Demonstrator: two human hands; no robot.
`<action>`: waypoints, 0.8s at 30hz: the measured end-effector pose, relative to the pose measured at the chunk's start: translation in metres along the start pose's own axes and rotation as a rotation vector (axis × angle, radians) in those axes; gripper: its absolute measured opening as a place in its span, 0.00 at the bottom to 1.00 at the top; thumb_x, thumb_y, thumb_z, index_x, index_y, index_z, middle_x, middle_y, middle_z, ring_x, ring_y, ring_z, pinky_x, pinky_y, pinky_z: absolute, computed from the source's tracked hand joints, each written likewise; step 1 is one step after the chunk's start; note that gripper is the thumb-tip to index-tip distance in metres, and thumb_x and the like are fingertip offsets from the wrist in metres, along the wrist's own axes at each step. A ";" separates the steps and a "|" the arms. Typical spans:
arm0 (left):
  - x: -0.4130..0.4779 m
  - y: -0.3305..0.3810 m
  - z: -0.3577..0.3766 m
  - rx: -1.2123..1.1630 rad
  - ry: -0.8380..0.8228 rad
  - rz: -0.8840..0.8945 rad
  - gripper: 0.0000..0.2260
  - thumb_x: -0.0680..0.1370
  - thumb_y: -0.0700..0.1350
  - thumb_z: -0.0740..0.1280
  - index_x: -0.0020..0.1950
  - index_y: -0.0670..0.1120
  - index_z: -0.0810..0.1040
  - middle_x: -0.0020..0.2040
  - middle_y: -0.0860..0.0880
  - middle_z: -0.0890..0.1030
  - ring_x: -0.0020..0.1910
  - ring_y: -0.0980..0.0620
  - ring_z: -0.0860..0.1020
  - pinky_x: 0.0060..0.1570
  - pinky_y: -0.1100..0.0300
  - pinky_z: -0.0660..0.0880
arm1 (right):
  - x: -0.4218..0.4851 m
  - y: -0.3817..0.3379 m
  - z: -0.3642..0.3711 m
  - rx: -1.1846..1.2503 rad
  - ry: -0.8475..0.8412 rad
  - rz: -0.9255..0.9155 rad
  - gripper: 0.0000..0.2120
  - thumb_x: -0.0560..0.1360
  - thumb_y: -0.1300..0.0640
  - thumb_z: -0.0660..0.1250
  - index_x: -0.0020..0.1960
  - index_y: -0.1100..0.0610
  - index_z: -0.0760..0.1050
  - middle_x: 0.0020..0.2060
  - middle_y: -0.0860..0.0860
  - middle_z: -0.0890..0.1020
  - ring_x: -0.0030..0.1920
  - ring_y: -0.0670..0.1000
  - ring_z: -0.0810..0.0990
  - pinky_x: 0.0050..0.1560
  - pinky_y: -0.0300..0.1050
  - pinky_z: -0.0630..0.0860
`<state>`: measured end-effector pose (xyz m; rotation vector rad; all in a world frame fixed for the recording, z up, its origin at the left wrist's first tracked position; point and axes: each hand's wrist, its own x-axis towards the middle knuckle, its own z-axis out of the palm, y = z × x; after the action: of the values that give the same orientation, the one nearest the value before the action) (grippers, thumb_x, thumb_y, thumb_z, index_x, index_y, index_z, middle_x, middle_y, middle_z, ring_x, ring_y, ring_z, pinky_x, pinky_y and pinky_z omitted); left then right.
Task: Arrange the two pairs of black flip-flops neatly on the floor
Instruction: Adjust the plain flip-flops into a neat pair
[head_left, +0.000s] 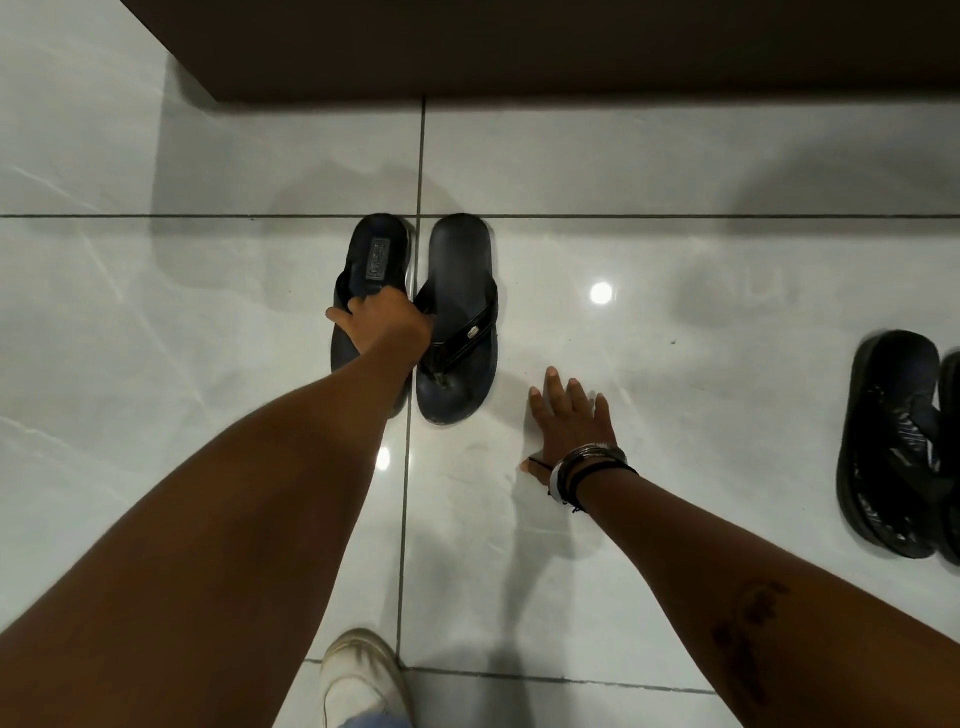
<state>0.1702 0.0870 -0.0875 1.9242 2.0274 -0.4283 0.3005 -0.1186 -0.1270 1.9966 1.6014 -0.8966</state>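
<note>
Two black flip-flops lie side by side in the middle of the white tiled floor, heels pointing away from me. My left hand (382, 325) is closed on the strap of the left flip-flop (375, 254), and my forearm hides its toe end. The right flip-flop (457, 322) lies flat just beside it, almost touching. My right hand (569, 421) rests flat on the floor to the right of this pair, fingers spread, holding nothing. The second black pair (893, 447) sits at the right edge of the view, partly cut off.
A dark brown cabinet base (519, 47) runs along the far side of the floor. My white shoe (358, 680) stands on the tiles at the bottom. Glossy tiles (701, 286) stretch between the two pairs.
</note>
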 end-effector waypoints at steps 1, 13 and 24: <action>0.000 0.000 0.001 0.000 -0.003 -0.003 0.14 0.71 0.54 0.69 0.49 0.45 0.80 0.50 0.41 0.82 0.59 0.40 0.74 0.70 0.37 0.56 | 0.000 0.000 0.000 -0.001 0.000 0.000 0.48 0.73 0.34 0.63 0.80 0.51 0.40 0.79 0.54 0.37 0.79 0.60 0.42 0.77 0.62 0.47; -0.001 0.005 -0.001 0.000 -0.062 -0.028 0.15 0.73 0.53 0.68 0.54 0.44 0.79 0.54 0.41 0.81 0.62 0.39 0.73 0.71 0.36 0.54 | -0.006 0.001 -0.004 0.009 0.011 -0.016 0.48 0.73 0.35 0.64 0.80 0.52 0.41 0.79 0.55 0.37 0.79 0.60 0.42 0.77 0.62 0.47; -0.010 0.008 -0.007 0.021 -0.084 -0.067 0.16 0.73 0.53 0.66 0.55 0.45 0.79 0.56 0.41 0.80 0.65 0.39 0.71 0.71 0.34 0.51 | -0.007 0.001 -0.006 0.006 -0.003 -0.013 0.48 0.74 0.35 0.64 0.80 0.52 0.39 0.79 0.55 0.36 0.79 0.60 0.41 0.77 0.61 0.48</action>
<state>0.1788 0.0812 -0.0773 1.8221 2.0458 -0.5398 0.3024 -0.1195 -0.1182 1.9900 1.6138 -0.9102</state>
